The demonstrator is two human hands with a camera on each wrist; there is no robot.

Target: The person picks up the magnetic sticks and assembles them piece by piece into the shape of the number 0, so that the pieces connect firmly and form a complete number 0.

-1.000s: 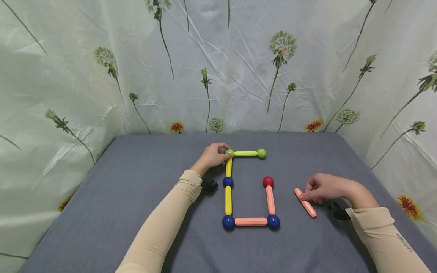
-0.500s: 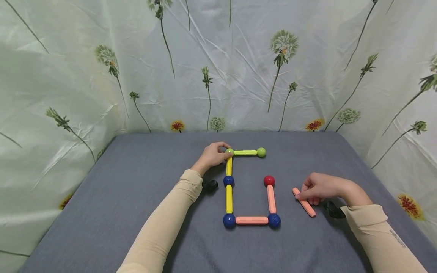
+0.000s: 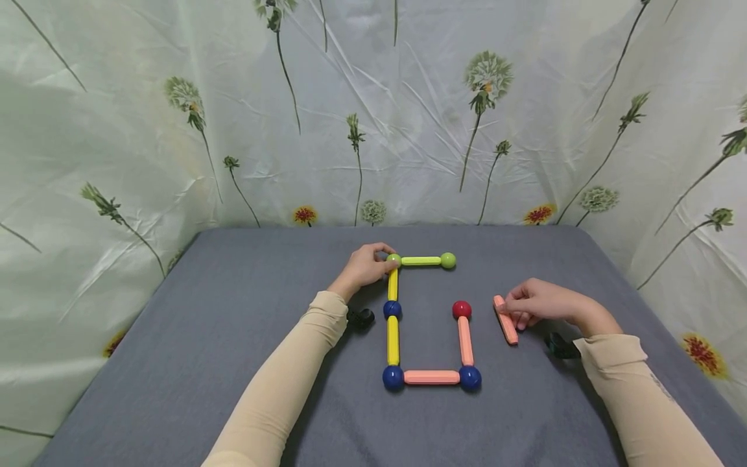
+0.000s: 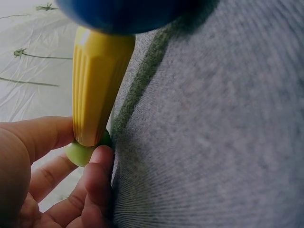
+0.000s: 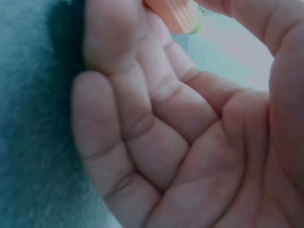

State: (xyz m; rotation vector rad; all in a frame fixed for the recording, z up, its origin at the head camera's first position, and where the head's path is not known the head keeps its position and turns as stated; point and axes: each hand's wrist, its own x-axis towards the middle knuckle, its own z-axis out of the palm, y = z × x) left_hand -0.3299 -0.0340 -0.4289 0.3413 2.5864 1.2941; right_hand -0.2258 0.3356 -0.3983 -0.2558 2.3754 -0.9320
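My left hand (image 3: 363,267) pinches the green ball (image 3: 394,261) at the back left corner of a frame of rods and balls. From that ball a yellow rod (image 4: 97,85) runs toward me to a blue ball (image 3: 392,309), and a lime rod (image 3: 421,261) runs right to a second green ball. My right hand (image 3: 545,305) pinches a loose salmon-pink rod (image 3: 505,321) near its far end. This rod is tilted, right of the red ball (image 3: 462,309) and apart from it. In the right wrist view only the rod's end shows, at the top.
Nearer me, a second yellow rod (image 3: 393,342), two front blue balls (image 3: 393,377) and two joined salmon-pink rods (image 3: 432,377) complete the frame outline. It lies on a grey cloth-covered table (image 3: 233,337). A flower-print curtain (image 3: 327,130) hangs behind.
The right hand has carried the loose salmon-pink rod left and away from me, turning it more upright in view. The left hand keeps its pinch on the green ball.
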